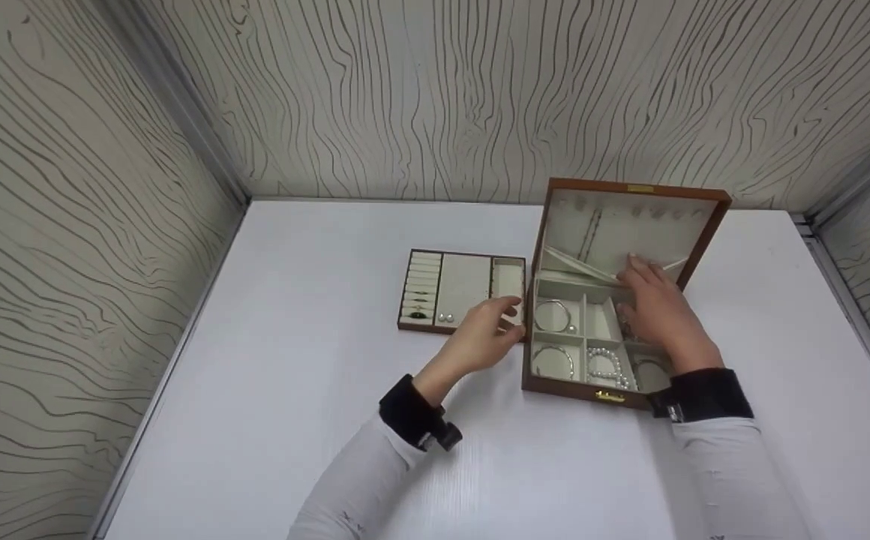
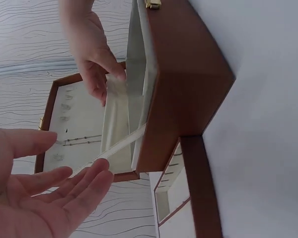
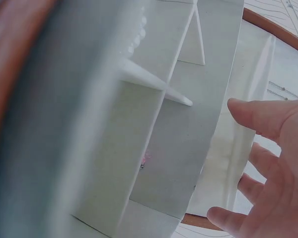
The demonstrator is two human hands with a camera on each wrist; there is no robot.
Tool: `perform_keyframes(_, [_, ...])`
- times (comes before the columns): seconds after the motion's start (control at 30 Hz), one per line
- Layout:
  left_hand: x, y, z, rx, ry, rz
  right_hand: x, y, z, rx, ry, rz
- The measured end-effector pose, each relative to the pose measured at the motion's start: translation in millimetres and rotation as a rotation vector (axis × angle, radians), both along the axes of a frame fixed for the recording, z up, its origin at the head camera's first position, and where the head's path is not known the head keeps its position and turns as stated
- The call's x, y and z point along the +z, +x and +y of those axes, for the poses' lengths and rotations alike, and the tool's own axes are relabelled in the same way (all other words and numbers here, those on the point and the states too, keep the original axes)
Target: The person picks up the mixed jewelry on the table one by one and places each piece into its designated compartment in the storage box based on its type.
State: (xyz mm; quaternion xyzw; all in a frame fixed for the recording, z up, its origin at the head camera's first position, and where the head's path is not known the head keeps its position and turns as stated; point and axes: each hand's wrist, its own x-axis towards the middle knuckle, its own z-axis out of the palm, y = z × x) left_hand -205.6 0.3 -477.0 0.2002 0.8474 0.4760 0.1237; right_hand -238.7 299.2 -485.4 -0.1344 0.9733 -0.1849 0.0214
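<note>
The brown jewelry box point(image 1: 564, 388) stands with its lid raised, its pale compartments holding bracelets point(image 1: 553, 363) and a pearl strand point(image 1: 604, 364). My right hand point(image 1: 656, 311) reaches over the box to the lid. It grips the upper edge of the cream fabric pocket point(image 3: 228, 144), thumb in front and fingers over the edge, and the pocket gapes forward. A thin necklace point(image 1: 590, 234) hangs inside the lid. My left hand point(image 1: 484, 334) hovers between the box and the tray, fingers apart and loosely extended, holding nothing. The right wrist view shows a small pinkish piece point(image 3: 145, 159) in a compartment.
Left of the box lies the shallow jewelry tray point(image 1: 465, 281), with ring rolls point(image 1: 424, 274) and pearl earrings point(image 1: 445, 318). Both stand on a white table point(image 1: 292, 300) against wood-grain-patterned walls point(image 1: 435, 97). A gold clasp point(image 1: 610, 396) juts from the box front.
</note>
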Motion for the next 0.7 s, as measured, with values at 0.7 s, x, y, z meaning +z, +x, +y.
perform_keyframes(0.7, [-47.8,25.1,28.9,0.12,0.023,-0.08,4.6,0.0,0,-0.006,-0.02,-0.017])
